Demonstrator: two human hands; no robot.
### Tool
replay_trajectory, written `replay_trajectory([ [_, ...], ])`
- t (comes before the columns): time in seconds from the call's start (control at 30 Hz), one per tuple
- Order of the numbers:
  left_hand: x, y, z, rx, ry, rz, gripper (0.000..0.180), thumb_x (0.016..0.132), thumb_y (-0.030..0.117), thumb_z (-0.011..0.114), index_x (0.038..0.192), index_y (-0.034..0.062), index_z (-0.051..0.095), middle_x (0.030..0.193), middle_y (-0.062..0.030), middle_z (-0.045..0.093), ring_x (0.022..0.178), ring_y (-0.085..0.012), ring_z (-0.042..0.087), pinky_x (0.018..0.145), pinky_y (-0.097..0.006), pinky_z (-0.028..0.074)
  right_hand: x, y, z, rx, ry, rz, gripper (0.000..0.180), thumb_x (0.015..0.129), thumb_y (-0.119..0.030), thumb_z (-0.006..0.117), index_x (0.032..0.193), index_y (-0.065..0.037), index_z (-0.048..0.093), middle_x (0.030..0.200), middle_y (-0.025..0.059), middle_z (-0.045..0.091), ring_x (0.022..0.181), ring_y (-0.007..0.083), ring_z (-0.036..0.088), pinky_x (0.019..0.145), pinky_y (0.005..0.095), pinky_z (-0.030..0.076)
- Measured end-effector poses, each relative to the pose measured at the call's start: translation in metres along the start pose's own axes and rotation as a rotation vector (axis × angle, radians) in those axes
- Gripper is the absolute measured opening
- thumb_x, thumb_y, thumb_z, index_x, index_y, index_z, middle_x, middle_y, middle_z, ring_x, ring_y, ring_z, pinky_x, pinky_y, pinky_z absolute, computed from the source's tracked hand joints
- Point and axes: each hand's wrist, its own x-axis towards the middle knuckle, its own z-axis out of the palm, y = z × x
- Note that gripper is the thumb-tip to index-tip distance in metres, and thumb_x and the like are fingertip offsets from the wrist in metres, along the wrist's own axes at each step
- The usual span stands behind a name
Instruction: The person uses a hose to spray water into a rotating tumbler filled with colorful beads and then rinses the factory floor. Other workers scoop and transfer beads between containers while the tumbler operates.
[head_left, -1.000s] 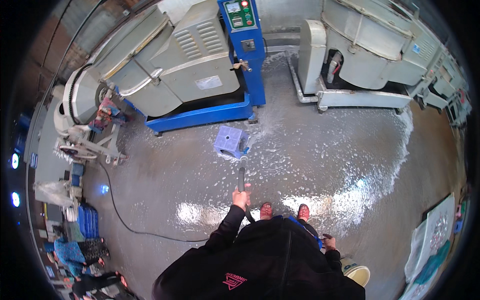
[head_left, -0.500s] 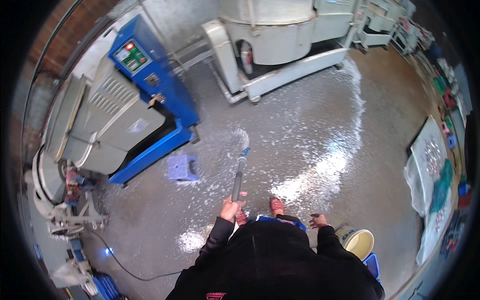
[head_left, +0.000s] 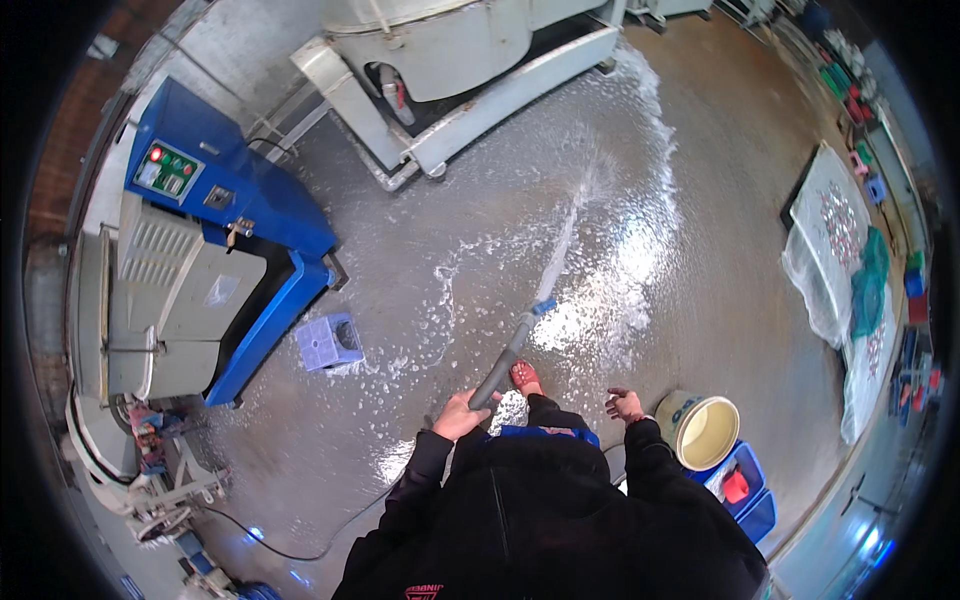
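My left hand is wrapped round a grey hose that slants forward and right. A blue fitting sits at the hose's front end. From it a jet of water runs forward to the wet, foamy floor. My right hand hangs free at my right side, fingers loosely apart, holding nothing. It is near a cream bucket. A red shoe of mine shows between the hands.
A purple stool lies left on the floor. Beyond it stands a blue and grey machine, with a large pale machine ahead. A cable crosses the floor behind left. Right are blue crates and white sheeting.
The hose has swung to the right, and its water now reaches farther ahead in a long jet. The view has shifted, bringing the blue crates by the bucket further into sight.
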Motion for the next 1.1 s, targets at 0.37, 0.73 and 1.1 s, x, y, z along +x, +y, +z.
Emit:
replay_trajectory([
  [0.37, 0.035, -0.041, 0.049, 0.15, 0.097, 0.073, 0.034, 0.072, 0.029, 0.061, 0.101, 0.0116, 0.063, 0.09, -0.016, 0.064, 0.087, -0.0342, 0.061, 0.075, -0.041, 0.047, 0.007, 0.054, -0.029, 0.024, -0.185, 0.191, 0.039, 0.087, -0.017, 0.043, 0.126, -0.01, 0.046, 0.077, 0.0115, 0.062, 0.051, 0.0213, 0.057, 0.042, 0.0357, 0.049],
  [0.73, -0.091, -0.194, 0.012, -0.656, 1.033, -0.429, 0.029, 0.071, 0.02, 0.061, 0.098, 0.0155, 0.068, 0.078, -0.015, 0.066, 0.076, -0.0257, 0.065, 0.067, -0.036, 0.05, 0.134, -0.154, 0.022, -0.563, -0.28, 0.033, 0.047, 0.087, -0.018, 0.035, 0.135, -0.016, 0.036, 0.112, 0.0198, 0.055, 0.087, 0.0355, 0.059, 0.069, 0.0502, 0.05],
  [1.1, -0.321, -0.296, 0.038, -1.371, 2.094, 0.011, 0.058, 0.074, 0.004, 0.072, 0.127, 0.0096, 0.05, 0.055, 0.0044, 0.05, 0.038, -0.0046, 0.039, 0.035, -0.021, 0.031, 0.174, -0.31, 0.266, -0.785, -0.455, -0.05, 0.039, 0.087, -0.02, 0.044, 0.126, -0.019, 0.039, 0.104, 0.0194, 0.056, 0.08, 0.0357, 0.06, 0.062, 0.0478, 0.05],
])
